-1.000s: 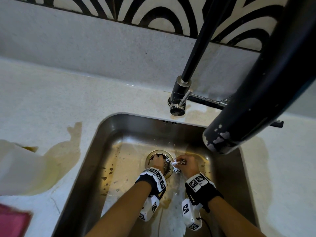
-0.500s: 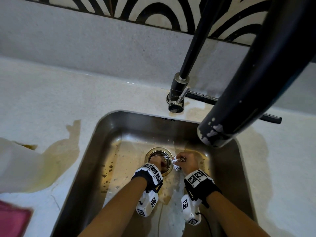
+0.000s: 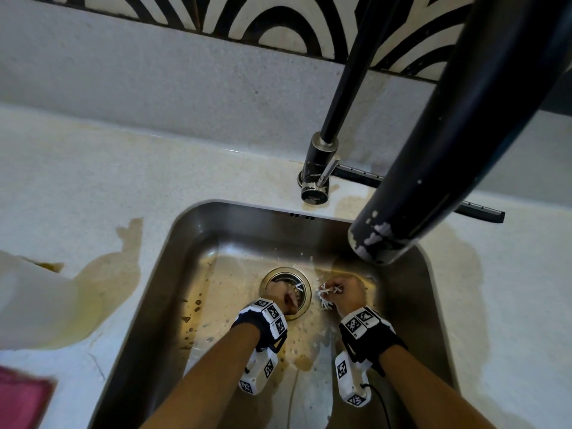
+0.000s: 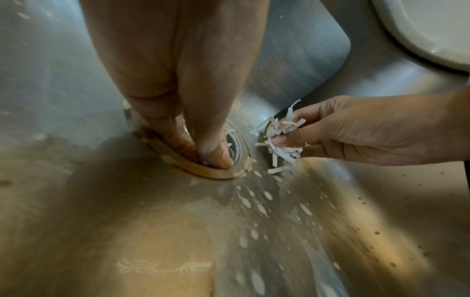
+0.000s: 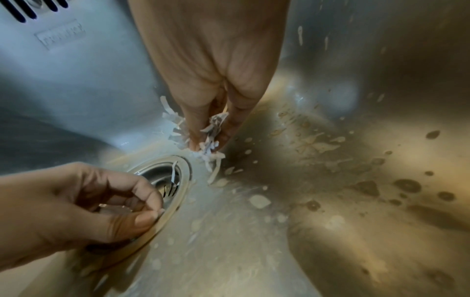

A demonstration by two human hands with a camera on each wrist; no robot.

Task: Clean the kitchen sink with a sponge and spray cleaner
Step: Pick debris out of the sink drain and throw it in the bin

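Note:
The steel sink (image 3: 192, 243) has a round drain (image 3: 305, 283) in its floor. My left hand (image 3: 283, 294) reaches into the drain (image 4: 203, 172). Its thumb and forefinger (image 4: 216, 160) are curled tip to tip inside the cup, and what lies between them is hidden. A white strip stands in the drain (image 5: 185, 174) just beyond the left hand (image 5: 155, 209). Right of the drain, my right hand (image 3: 343, 292) grips a bunch of wet white shreds (image 3: 323, 297). The shreds (image 4: 282, 152) (image 5: 208, 154) stick out between its fingers (image 5: 193, 128). No sponge or spray bottle is in view.
A black faucet spout (image 3: 433, 150) hangs over the sink's right side, above its base (image 3: 318, 171) at the back rim. Brown spots (image 5: 406, 184) and white flecks dot the sink floor. On the counter at left are a yellowish wet stain (image 3: 102, 274), a white object (image 3: 31, 298) and a pink cloth (image 3: 18, 397).
Both hands have stayed at the drain. The left fingers have shifted slightly inside it, and the right hand has kept its hold on the shreds.

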